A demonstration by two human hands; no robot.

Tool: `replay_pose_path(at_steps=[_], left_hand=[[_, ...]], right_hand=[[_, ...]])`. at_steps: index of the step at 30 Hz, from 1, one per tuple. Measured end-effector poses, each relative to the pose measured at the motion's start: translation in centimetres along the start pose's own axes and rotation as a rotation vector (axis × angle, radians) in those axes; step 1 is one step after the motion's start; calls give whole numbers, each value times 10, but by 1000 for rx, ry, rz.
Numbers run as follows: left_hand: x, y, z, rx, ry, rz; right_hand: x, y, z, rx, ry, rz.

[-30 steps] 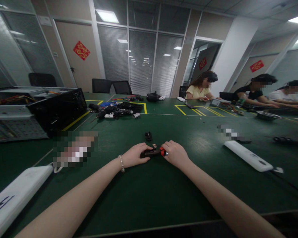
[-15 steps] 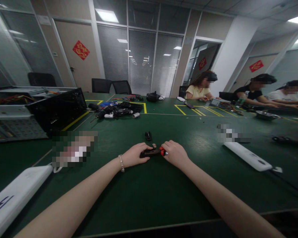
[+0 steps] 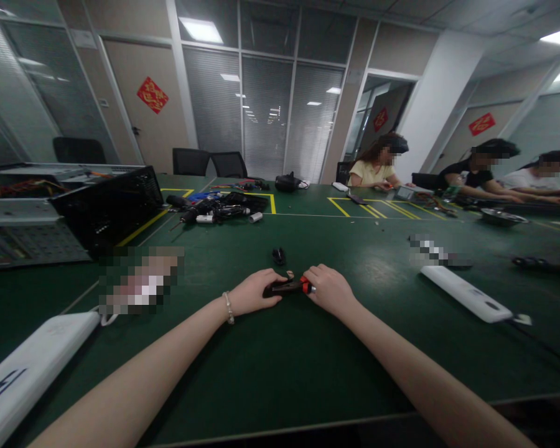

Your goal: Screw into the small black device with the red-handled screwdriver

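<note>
I have left hand (image 3: 254,292) pinching dark tool (image 3: 287,288), right hand (image 3: 329,290) clasping its red end (image 3: 305,285). Tool between hands, inward from middle of desk's (image 3: 242,386) near edge; black bundle (image 3: 279,256) just beyond. Uneven pull could make tool slip, nipping fingertip.

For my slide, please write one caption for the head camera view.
Left hand and right hand hold a black-and-red object at a green table, with a computer case at left.
</note>
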State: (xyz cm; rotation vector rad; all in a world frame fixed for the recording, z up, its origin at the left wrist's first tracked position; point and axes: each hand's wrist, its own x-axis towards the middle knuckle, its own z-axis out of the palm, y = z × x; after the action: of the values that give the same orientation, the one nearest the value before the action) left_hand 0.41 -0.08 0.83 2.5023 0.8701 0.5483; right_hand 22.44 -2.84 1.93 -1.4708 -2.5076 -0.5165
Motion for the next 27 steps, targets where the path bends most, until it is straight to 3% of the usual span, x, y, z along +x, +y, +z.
replay_pose_path(at_steps=[27], left_hand=[[0,3,-1,9,2,14]], right_hand=[[0,0,2,23,6,-7]])
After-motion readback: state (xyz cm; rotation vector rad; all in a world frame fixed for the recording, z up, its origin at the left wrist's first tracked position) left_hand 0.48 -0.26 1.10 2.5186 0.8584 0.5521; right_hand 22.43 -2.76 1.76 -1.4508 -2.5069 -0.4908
